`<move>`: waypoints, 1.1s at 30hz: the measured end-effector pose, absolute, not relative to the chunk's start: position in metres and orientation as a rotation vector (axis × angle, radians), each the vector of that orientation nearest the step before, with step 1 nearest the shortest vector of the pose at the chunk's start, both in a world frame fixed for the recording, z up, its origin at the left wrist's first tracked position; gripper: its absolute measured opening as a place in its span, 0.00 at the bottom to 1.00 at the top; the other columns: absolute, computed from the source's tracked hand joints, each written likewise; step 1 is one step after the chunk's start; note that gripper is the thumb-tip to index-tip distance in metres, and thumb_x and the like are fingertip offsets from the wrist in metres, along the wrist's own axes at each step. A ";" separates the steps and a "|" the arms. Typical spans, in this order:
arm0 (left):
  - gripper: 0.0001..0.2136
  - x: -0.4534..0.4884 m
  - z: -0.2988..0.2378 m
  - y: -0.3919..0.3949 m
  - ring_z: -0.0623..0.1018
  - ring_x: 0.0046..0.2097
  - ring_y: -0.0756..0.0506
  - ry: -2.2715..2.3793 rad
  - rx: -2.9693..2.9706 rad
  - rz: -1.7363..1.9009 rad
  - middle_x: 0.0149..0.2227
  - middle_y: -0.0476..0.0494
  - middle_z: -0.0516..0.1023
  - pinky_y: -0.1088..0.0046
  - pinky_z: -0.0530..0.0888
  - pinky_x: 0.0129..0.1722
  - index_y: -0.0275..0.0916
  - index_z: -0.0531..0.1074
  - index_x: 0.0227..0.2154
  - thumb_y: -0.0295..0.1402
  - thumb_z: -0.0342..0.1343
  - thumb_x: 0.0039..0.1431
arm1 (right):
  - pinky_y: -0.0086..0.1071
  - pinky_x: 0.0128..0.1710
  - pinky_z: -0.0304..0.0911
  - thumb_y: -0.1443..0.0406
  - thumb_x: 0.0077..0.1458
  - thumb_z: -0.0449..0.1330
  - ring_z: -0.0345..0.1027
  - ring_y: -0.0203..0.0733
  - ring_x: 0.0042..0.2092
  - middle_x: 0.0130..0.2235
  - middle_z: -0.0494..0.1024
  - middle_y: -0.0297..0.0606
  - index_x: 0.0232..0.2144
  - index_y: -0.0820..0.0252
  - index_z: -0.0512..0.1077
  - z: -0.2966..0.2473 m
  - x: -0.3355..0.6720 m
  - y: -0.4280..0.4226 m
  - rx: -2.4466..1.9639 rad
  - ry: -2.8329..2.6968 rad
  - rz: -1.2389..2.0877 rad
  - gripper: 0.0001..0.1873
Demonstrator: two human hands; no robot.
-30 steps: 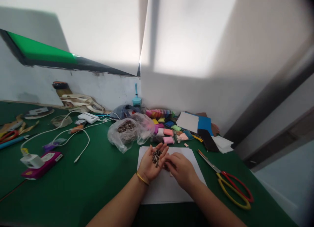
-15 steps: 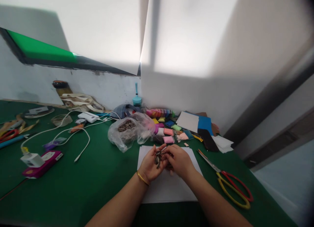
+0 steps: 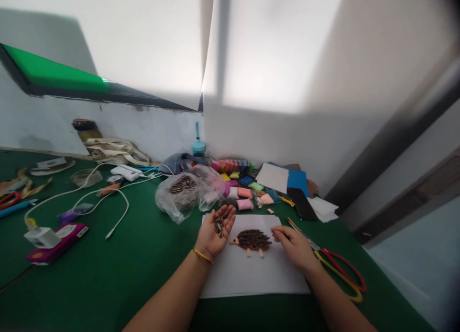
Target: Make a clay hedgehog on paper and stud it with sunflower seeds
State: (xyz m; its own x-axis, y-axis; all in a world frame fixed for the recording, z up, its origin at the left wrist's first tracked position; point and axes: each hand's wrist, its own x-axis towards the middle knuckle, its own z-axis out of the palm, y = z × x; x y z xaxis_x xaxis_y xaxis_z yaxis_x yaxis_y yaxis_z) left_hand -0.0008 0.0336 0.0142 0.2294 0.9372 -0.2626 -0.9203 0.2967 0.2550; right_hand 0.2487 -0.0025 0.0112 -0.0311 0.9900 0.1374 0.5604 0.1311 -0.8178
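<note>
My left hand is held palm up over the left edge of a white paper sheet, cupping several striped sunflower seeds. A small hedgehog figure with a seed-covered back lies on the paper between my hands. My right hand rests on the paper just right of the hedgehog, fingers curled and pinched together toward its rear. What the fingertips hold is too small to make out.
A clear plastic bag of sunflower seeds sits behind the paper. Coloured clay packets and card sheets lie further back. Red-and-yellow scissors lie at the right. White cables and a pink box are on the green table.
My right hand left the seeds in my left palm and moved right, uncovering the hedgehog figure on the paper. My left hand shifted slightly left and stays open with the seeds.
</note>
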 end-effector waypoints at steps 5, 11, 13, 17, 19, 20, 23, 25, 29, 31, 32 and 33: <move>0.13 -0.003 0.011 0.038 0.70 0.53 0.38 0.428 0.031 1.306 0.46 0.30 0.73 0.61 0.75 0.45 0.30 0.70 0.39 0.33 0.43 0.62 | 0.32 0.35 0.63 0.58 0.49 0.54 0.70 0.42 0.33 0.29 0.76 0.35 0.32 0.58 0.72 -0.003 0.256 -0.016 -1.548 -1.701 0.879 0.12; 0.13 -0.003 0.009 0.039 0.71 0.52 0.38 0.452 0.030 1.317 0.46 0.29 0.73 0.61 0.75 0.44 0.30 0.70 0.38 0.32 0.43 0.62 | 0.33 0.38 0.64 0.60 0.47 0.54 0.71 0.44 0.37 0.34 0.78 0.37 0.30 0.56 0.75 0.001 0.247 -0.019 -1.665 -1.779 0.736 0.11; 0.13 -0.004 0.009 0.040 0.71 0.52 0.38 0.453 0.030 1.320 0.46 0.29 0.73 0.61 0.75 0.44 0.31 0.70 0.38 0.32 0.43 0.62 | 0.34 0.38 0.64 0.61 0.47 0.53 0.71 0.44 0.36 0.34 0.78 0.36 0.31 0.56 0.74 -0.001 0.245 -0.020 -1.670 -1.770 0.730 0.12; 0.13 -0.004 0.008 0.041 0.71 0.52 0.38 0.458 0.026 1.316 0.45 0.29 0.74 0.62 0.75 0.44 0.30 0.70 0.37 0.32 0.43 0.62 | 0.33 0.37 0.64 0.63 0.47 0.52 0.70 0.42 0.35 0.33 0.77 0.35 0.33 0.55 0.74 -0.004 0.244 -0.021 -1.649 -1.803 0.720 0.12; 0.13 -0.004 0.008 0.041 0.72 0.52 0.38 0.470 0.024 1.317 0.45 0.29 0.74 0.62 0.75 0.44 0.30 0.70 0.37 0.33 0.43 0.62 | 0.32 0.36 0.63 0.63 0.48 0.52 0.70 0.41 0.34 0.32 0.77 0.35 0.31 0.55 0.73 -0.003 0.243 -0.022 -1.661 -1.830 0.689 0.11; 0.13 -0.004 0.009 0.040 0.72 0.52 0.38 0.473 0.025 1.316 0.45 0.29 0.74 0.62 0.75 0.44 0.30 0.70 0.37 0.33 0.43 0.62 | 0.32 0.35 0.63 0.63 0.48 0.52 0.70 0.41 0.34 0.32 0.77 0.34 0.30 0.55 0.73 -0.003 0.243 -0.022 -1.668 -1.842 0.675 0.11; 0.13 -0.004 0.009 0.040 0.72 0.51 0.38 0.472 0.033 1.317 0.45 0.29 0.74 0.62 0.75 0.44 0.30 0.70 0.37 0.33 0.43 0.62 | 0.32 0.36 0.62 0.62 0.49 0.51 0.69 0.42 0.35 0.33 0.77 0.35 0.29 0.55 0.74 -0.003 0.243 -0.021 -1.673 -1.869 0.640 0.11; 0.13 -0.004 0.009 0.040 0.72 0.51 0.38 0.471 0.035 1.318 0.45 0.29 0.74 0.62 0.75 0.44 0.30 0.70 0.37 0.33 0.43 0.62 | 0.32 0.35 0.62 0.61 0.50 0.51 0.69 0.42 0.35 0.33 0.77 0.35 0.30 0.55 0.74 -0.004 0.243 -0.020 -1.676 -1.869 0.622 0.11; 0.13 -0.004 0.010 0.039 0.72 0.51 0.38 0.470 0.022 1.322 0.45 0.29 0.74 0.62 0.75 0.44 0.29 0.70 0.37 0.33 0.44 0.62 | 0.30 0.33 0.61 0.62 0.50 0.50 0.69 0.40 0.32 0.30 0.76 0.34 0.29 0.55 0.72 -0.005 0.240 -0.021 -1.681 -1.857 0.603 0.10; 0.13 -0.004 0.010 0.039 0.72 0.51 0.38 0.470 0.016 1.318 0.45 0.29 0.74 0.62 0.76 0.44 0.30 0.70 0.37 0.33 0.44 0.62 | 0.30 0.31 0.61 0.62 0.50 0.50 0.68 0.40 0.31 0.29 0.76 0.33 0.28 0.55 0.71 -0.005 0.238 -0.021 -1.682 -1.851 0.602 0.10; 0.13 -0.004 0.010 0.039 0.72 0.51 0.38 0.469 0.016 1.316 0.45 0.29 0.74 0.62 0.76 0.43 0.30 0.70 0.37 0.33 0.44 0.62 | 0.30 0.31 0.60 0.62 0.50 0.50 0.68 0.40 0.31 0.29 0.75 0.33 0.28 0.55 0.71 -0.005 0.237 -0.021 -1.690 -1.847 0.603 0.09; 0.13 -0.004 0.010 0.039 0.72 0.51 0.38 0.470 0.018 1.315 0.45 0.29 0.74 0.62 0.76 0.43 0.30 0.70 0.37 0.33 0.44 0.62 | 0.29 0.30 0.60 0.62 0.49 0.51 0.68 0.40 0.30 0.28 0.75 0.33 0.28 0.55 0.70 -0.005 0.237 -0.020 -1.704 -1.843 0.607 0.09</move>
State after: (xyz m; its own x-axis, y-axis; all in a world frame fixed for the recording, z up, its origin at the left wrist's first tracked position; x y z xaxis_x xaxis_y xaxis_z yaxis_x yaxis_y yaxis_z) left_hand -0.0035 0.0389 0.0104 0.1739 0.9308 -0.3214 -0.9236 0.2674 0.2748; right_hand 0.2368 -0.0202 -0.0048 -0.0435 0.9948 0.0924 0.7455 0.0939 -0.6598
